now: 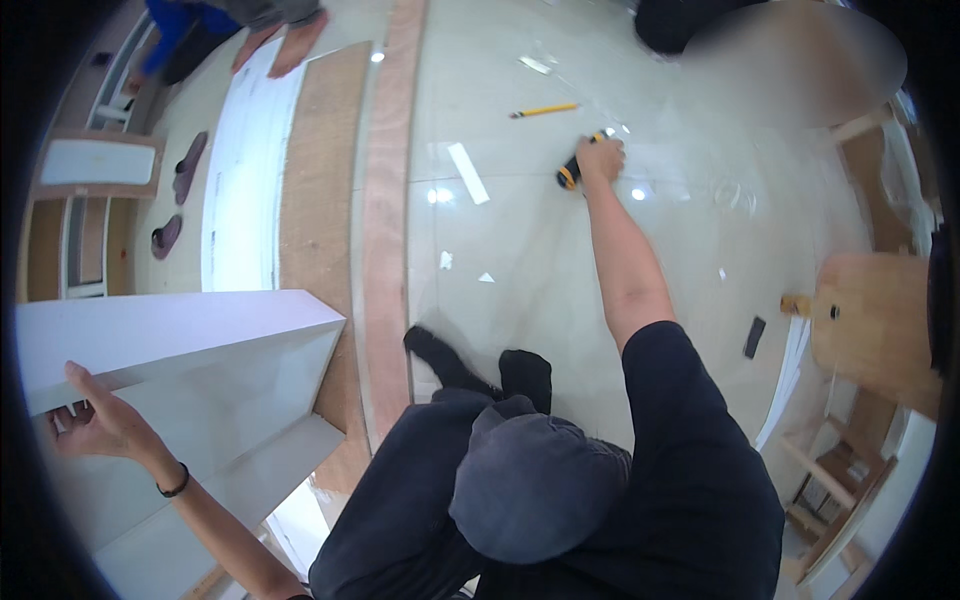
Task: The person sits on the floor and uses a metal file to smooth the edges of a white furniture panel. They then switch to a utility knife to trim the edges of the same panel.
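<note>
At the left, my left hand (97,418) grips the edge of a white box-shaped cabinet (180,335), thumb above the board and fingers curled under it. The cabinet's open side shows its inner panels. My right arm reaches far forward over the floor. There my right hand (602,160) is closed around a black and yellow hand tool (568,174) whose exact kind is partly hidden by the fingers. A yellow pencil (545,110) lies just beyond the tool, and a white strip (467,173) lies to its left.
Wooden boards (385,220) and a long white panel (243,190) run along the left. Sandals (187,170) lie beyond them. Another person's feet (297,45) stand at the far left. A black flat piece (754,337) and a wooden stool (870,325) are at the right.
</note>
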A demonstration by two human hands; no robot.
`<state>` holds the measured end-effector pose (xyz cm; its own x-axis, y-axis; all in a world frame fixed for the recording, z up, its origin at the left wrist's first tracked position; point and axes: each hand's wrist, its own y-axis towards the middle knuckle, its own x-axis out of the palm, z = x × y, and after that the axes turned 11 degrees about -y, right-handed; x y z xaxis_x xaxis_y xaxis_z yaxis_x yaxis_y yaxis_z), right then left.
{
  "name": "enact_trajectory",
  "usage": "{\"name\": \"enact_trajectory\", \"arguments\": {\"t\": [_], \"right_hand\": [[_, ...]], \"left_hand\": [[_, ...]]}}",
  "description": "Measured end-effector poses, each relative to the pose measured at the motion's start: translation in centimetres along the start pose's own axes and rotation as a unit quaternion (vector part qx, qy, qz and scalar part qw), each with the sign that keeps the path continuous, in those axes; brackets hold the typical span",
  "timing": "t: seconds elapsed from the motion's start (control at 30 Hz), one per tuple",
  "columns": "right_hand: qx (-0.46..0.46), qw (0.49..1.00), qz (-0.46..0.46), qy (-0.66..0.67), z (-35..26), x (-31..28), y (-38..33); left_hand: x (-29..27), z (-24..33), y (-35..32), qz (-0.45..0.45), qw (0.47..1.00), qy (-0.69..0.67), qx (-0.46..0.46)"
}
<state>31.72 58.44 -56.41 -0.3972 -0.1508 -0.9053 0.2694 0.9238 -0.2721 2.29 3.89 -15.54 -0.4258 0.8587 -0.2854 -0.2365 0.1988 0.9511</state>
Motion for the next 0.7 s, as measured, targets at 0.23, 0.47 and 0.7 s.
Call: {"name": "enact_trajectory", "arguments": {"t": [0.23,0.47,0.7], "right_hand": [[-0.242,0.958,0.011,0.154,1.7,1.7,-5.2],[-0.136,0.76,-0.498,0.394,2.3,-2.9,-21.7],[-0.068,0.582,-0.64,0.497,2.7,-9.5,-32.4]], "left_hand": [[-6.2,1.8,5.4,-0.089,0.994,0.044,0.055],[-2.8,4.5,8.1,0.163,0.924,-0.207,0.276],[8.5,13.5,-11.0,-0.404,0.773,-0.358,-0.333]]}}
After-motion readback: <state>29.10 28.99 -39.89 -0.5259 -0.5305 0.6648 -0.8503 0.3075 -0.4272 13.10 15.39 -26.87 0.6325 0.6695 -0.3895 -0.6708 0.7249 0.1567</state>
